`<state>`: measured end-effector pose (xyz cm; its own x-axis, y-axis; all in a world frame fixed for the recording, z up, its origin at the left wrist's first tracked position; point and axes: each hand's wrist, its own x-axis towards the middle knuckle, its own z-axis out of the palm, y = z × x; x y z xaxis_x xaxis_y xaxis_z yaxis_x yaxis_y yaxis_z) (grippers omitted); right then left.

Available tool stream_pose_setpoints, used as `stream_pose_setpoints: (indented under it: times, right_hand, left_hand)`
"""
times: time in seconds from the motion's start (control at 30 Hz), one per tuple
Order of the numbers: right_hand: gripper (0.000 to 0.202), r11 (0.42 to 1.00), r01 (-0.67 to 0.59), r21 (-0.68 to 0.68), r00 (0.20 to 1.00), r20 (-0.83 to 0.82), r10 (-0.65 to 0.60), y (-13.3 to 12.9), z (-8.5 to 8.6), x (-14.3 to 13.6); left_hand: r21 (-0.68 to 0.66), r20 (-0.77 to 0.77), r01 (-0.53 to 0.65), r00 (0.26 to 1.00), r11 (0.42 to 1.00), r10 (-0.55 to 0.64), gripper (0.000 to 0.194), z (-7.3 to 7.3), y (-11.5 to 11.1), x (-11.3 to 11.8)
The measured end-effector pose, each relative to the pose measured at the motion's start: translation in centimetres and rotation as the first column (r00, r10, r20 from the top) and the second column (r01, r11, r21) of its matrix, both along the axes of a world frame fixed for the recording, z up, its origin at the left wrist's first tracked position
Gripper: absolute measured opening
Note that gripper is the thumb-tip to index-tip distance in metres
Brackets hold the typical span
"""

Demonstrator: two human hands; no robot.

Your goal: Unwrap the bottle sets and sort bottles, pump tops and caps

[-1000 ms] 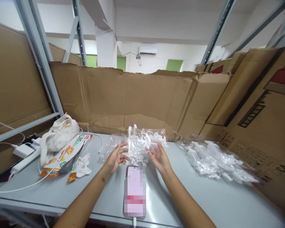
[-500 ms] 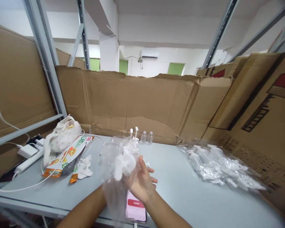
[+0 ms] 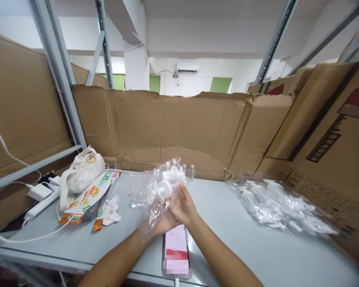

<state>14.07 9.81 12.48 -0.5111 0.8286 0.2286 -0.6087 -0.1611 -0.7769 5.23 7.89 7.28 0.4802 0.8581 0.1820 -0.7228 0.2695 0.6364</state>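
Clear plastic bag (image 3: 142,185), one, filled with white plastic parts (image 3: 164,189): just beyond and above the two grips, tilted, loose film trailing over the left grip.

Left grip (image 3: 164,224), one: beneath the bag's near end; fingers hidden by film and the other hand, so whether they pinch cannot be told.

Right grip (image 3: 184,207), one: against the bag's right side, thumb raised along the film, fingers bent inward; whether it closes firmly cannot be told.

Risk, slipping: the film looks slick and slack, so the load may slide away from both grips if it is borne mainly from below.

Risk, spilling: no bag opening can be made out; should one face downward, parts could drop onto the surface (image 3: 221,207).

Risk, toppling: small clear bottles (image 3: 190,172), two, stand just past the bag, beyond the right grip; a forward swing of the bag could knock them over.

Risk, striking: phone (image 3: 176,241), one, lies on the near side of the grips, partly covered by them, its charging cable (image 3: 176,283) leading nearer yet; a dropped bag could land on its screen.
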Motion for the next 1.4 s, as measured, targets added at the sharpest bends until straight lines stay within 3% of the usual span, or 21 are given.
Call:
stream_pose_setpoints:
  times: [0.13,0.23,0.3,0.4,0.5,0.57,0.67,0.77,0.93,1.0,1.1,1.2,1.23,1.33,1.4]
  right_hand:
    - [0.044,0.997,0.031,0.073,0.998,0.055,-0.035,1.8,0.1,2.2]
    - [0.034,0.987,0.149,0.065,0.988,0.024,-0.151,3.0,-0.7,4.5]
    - [0.026,0.970,0.242,0.023,0.970,0.008,-0.243,3.6,-1.5,5.9]
    - [0.021,0.931,0.363,-0.039,0.932,0.016,-0.363,4.3,-2.7,7.5]
    - [0.023,0.915,0.397,-0.068,0.918,0.046,-0.395,4.5,-3.5,8.2]
    - [0.024,0.925,0.373,-0.071,0.927,0.073,-0.368,4.5,-3.7,8.4]
    - [0.028,0.939,0.334,-0.078,0.940,0.098,-0.326,4.4,-3.7,8.7]
    - [0.030,0.940,0.331,-0.084,0.940,0.111,-0.322,4.3,-3.5,9.0]
    - [0.026,0.938,0.315,-0.142,0.944,0.147,-0.295,4.6,-3.3,9.7]
    - [0.024,0.927,0.317,-0.201,0.946,0.141,-0.293,5.1,-3.3,10.1]
    - [0.024,0.891,0.349,-0.291,0.937,0.124,-0.326,5.7,-3.4,10.8]
    - [0.023,0.871,0.369,-0.323,0.929,0.110,-0.353,6.1,-3.4,11.2]
    - [0.022,0.871,0.375,-0.319,0.927,0.104,-0.361,6.1,-3.4,11.2]
    - [0.022,0.866,0.408,-0.289,0.912,0.080,-0.403,5.9,-3.6,11.0]
    - [0.023,0.856,0.440,-0.270,0.896,0.071,-0.438,5.8,-3.8,10.6]
  left_hand:
    - [-0.095,0.140,-0.074,0.986,0.993,0.087,0.048,0.5,0.8,-1.4]
    - [-0.118,0.069,-0.204,0.975,0.972,0.213,0.052,1.7,0.9,-2.5]
    - [-0.061,0.001,-0.327,0.945,0.943,0.328,0.053,2.5,0.8,-3.1]
    - [0.136,-0.160,-0.531,0.821,0.836,0.548,0.052,3.0,0.5,-3.3]
    - [0.348,-0.323,-0.631,0.614,0.693,0.720,0.062,2.6,0.5,-2.9]
    - [0.437,-0.398,-0.627,0.508,0.645,0.763,0.059,2.2,0.6,-2.8]
    - [0.538,-0.477,-0.571,0.401,0.620,0.782,0.034,2.0,0.9,-3.0]
    - [0.646,-0.457,-0.524,0.317,0.555,0.831,0.015,2.3,1.0,-3.3]
    - [0.781,-0.391,-0.419,0.252,0.464,0.885,0.010,2.6,1.0,-3.8]
    - [0.785,-0.357,-0.439,0.257,0.438,0.898,0.012,2.6,1.1,-4.0]
    - [0.749,-0.338,-0.497,0.281,0.437,0.898,0.015,2.5,1.3,-4.5]
    - [0.780,-0.370,-0.459,0.211,0.426,0.905,0.016,2.5,1.4,-4.8]
    - [0.808,-0.362,-0.437,0.157,0.394,0.919,0.016,2.5,1.3,-4.8]
    - [0.908,-0.243,-0.353,-0.001,0.227,0.970,0.015,2.7,0.7,-4.5]
    - [0.949,-0.184,-0.261,0.008,0.180,0.983,0.016,2.8,0.1,-4.0]
